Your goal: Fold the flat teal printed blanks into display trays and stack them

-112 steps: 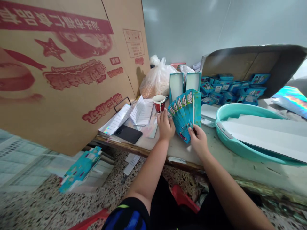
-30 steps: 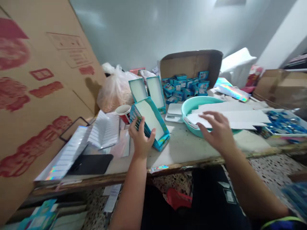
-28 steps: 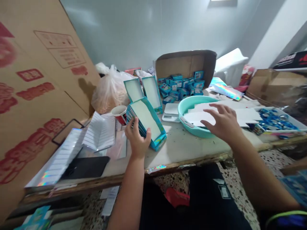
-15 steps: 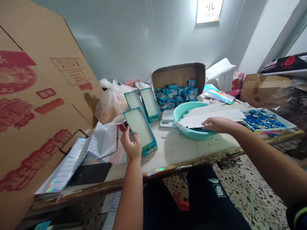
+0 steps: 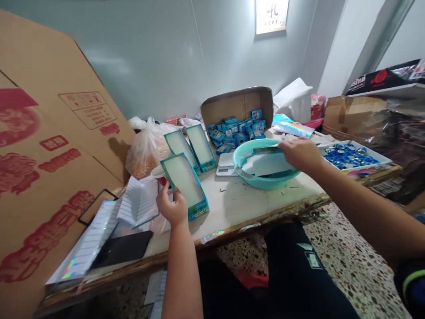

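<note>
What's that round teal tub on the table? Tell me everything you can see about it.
The tub is shallow, round and looks like pale teal plastic, with a wide rim and a pale handle tab on its left. It sits on the table beside a small white scale. White card strips lie inside, and the right hand is at its right rim.

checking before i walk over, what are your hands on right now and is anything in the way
Left hand holding teal display box, tilted, white inside showing. Right hand on teal strip over teal basin. Digital scale between them.
</note>
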Motion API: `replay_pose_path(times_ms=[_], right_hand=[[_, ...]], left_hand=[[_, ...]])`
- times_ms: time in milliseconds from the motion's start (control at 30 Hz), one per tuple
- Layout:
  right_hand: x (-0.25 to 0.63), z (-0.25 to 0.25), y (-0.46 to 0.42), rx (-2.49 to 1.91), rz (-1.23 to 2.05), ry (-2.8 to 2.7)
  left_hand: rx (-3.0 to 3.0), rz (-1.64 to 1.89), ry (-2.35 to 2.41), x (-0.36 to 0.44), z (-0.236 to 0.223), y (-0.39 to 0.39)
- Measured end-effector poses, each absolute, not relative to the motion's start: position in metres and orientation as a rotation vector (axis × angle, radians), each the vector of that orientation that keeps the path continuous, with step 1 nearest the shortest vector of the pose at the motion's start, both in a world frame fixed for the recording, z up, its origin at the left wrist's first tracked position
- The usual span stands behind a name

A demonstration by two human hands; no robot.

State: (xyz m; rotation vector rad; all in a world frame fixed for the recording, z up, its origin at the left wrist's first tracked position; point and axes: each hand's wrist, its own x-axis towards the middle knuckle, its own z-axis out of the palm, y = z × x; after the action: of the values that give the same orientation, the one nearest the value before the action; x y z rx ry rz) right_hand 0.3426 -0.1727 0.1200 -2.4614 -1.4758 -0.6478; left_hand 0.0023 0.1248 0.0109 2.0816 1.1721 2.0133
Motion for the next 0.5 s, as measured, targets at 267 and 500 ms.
replay_pose_path(times_ms=[267,500], right_hand=[[0.203,0.148,-0.217,-1.537,-0.911,-0.774],[0.126,0.056,-0.175,-1.364,0.049,-1.006]], left_hand=[[2.102,1.875,0.711,-0.017,0.058,0.019],[2.076,1.255,0.642,-0.054,0.089,-0.069]])
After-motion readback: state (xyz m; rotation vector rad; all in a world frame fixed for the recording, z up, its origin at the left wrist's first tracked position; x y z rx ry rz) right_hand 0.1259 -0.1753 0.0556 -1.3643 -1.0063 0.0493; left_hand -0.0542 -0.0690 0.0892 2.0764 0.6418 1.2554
